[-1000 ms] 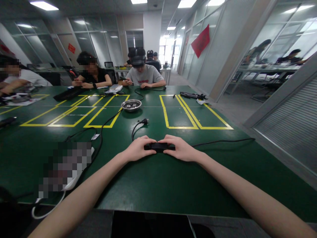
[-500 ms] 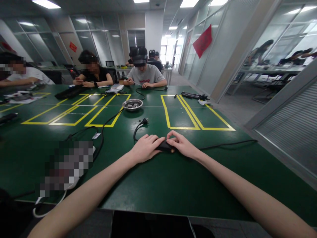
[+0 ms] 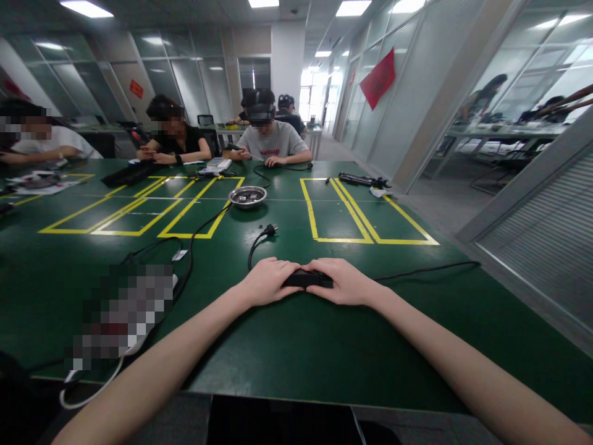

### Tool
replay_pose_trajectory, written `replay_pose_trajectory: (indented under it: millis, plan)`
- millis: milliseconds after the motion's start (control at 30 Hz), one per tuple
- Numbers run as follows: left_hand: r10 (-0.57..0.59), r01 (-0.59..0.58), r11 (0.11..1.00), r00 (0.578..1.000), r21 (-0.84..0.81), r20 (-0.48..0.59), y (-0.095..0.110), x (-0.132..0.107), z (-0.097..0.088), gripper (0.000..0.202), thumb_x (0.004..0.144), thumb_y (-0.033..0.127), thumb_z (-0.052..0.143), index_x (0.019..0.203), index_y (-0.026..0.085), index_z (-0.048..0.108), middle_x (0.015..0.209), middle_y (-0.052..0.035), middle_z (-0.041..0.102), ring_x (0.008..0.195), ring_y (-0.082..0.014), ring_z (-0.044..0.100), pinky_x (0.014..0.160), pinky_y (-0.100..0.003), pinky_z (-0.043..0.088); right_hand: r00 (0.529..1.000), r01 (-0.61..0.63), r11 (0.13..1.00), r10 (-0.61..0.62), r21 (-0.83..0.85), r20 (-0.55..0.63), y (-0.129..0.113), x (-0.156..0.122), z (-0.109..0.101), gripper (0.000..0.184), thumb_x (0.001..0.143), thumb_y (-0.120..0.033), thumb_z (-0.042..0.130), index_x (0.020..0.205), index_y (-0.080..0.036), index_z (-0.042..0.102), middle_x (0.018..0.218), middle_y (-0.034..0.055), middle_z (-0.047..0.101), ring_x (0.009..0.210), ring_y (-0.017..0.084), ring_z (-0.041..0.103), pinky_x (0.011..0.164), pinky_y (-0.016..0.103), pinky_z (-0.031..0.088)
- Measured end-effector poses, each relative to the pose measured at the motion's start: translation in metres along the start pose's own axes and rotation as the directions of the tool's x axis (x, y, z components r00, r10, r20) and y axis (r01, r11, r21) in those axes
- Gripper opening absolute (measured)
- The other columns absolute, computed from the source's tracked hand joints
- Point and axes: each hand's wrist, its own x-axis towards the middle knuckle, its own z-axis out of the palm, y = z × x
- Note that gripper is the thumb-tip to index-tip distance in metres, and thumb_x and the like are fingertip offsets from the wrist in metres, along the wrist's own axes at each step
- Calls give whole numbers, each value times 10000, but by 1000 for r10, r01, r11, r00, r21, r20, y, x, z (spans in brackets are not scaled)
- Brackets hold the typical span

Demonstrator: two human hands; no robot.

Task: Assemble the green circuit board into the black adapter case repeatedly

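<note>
A black power adapter [image 3: 303,279], a small brick with a cord at each side, lies low over the green table. Wrapped round its left end is my left hand [image 3: 269,281], thumb and fingers closed on it. At the other end my right hand [image 3: 343,281] grips it the same way, and the two thumbs almost meet. One cord [image 3: 251,252] runs up from behind my left hand to a black plug [image 3: 270,230]. The other cord [image 3: 426,269] stretches from my right hand to the right. My hands cover both ends of the adapter.
A metal bowl [image 3: 248,196] with small metal parts stands beyond the plug. Yellow tape [image 3: 343,240] marks rectangles on the table [image 3: 324,358]. A blurred-out object [image 3: 125,315] with cables lies at left. A black folded tool [image 3: 364,180] rests far right. Several co-workers sit opposite.
My right hand has gone from a fingertip pinch at the adapter's top to a full grip round its right end. The brownish spot on the adapter's front no longer shows.
</note>
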Motion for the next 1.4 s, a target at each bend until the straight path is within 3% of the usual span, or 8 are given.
replay_pose_trajectory:
  millis: [367, 567, 700, 900, 967, 1133, 1300, 1400]
  plan:
    - [7, -7, 1000, 1000, -8, -16, 2, -1, -1, 408, 1000, 473, 606, 1255, 154, 604, 1058, -113, 753, 973, -268, 722, 853, -373, 526, 970, -242, 732, 195, 637, 145, 11, 1, 6, 526, 822, -454, 793, 1249, -157, 713, 998, 65, 754, 814, 171, 686, 763, 321, 569]
    - [17, -11, 1000, 945, 20, -326, 0, -4, -10, 487, 1003, 379, 581, 1448, 189, 532, 1383, -160, 644, 1271, -315, 591, 1074, -494, 452, 897, -286, 517, 440, 807, 36, 28, 5, 3, 501, 751, -448, 843, 1143, -143, 779, 867, 65, 780, 673, 155, 689, 719, 323, 608]
    - [10, -13, 1000, 915, -6, -403, -3, -9, -12, 410, 995, 306, 566, 1396, 225, 593, 1288, -121, 701, 1188, -279, 635, 1044, -473, 472, 659, -112, 427, 708, 897, -255, 64, -1, -19, 351, 743, -433, 823, 982, -181, 769, 913, 82, 788, 699, 180, 714, 685, 316, 644]
    - [22, -46, 997, 937, -60, -347, -2, -5, -6, 296, 1015, 304, 531, 1244, 199, 684, 1141, -102, 749, 1088, -247, 669, 967, -428, 510, 181, -38, 672, 733, 740, -656, 123, -30, -58, 389, 742, -479, 723, 990, -179, 730, 866, 69, 758, 705, 194, 705, 658, 315, 613]
    - [16, -44, 996, 950, -81, -311, -1, -5, -6, 299, 1015, 303, 526, 1246, 206, 687, 1139, -100, 749, 1082, -245, 667, 971, -433, 510, 97, -181, 760, 645, 624, -758, 135, -43, -64, 504, 754, -488, 687, 1123, -150, 744, 897, 84, 767, 734, 219, 710, 675, 344, 596]
    - [-3, -27, 993, 966, -114, -260, -1, -6, -6, 290, 1006, 294, 531, 1231, 205, 691, 1112, -93, 754, 1049, -239, 674, 952, -425, 517, 288, -704, 664, 591, 252, -753, 151, -71, -64, 530, 750, -455, 707, 1165, -141, 802, 871, 133, 788, 847, 323, 718, 788, 440, 559]
    - [-7, -28, 990, 969, -135, -247, -1, -7, -7, 278, 1002, 287, 539, 1222, 205, 688, 1096, -87, 760, 1035, -236, 680, 947, -413, 516, 542, -699, 710, 608, 91, -580, 159, -81, -62, 489, 767, -448, 713, 1172, -191, 807, 942, 110, 808, 855, 309, 725, 782, 424, 560]
    - [3, -39, 990, 966, -137, -257, 0, -7, -8, 269, 1005, 282, 544, 1208, 177, 686, 1090, -91, 760, 1027, -240, 683, 928, -407, 515, 513, -732, 678, 615, 69, -599, 163, -80, -62, 487, 780, -429, 713, 1187, -177, 802, 943, 122, 807, 866, 318, 727, 798, 427, 557]
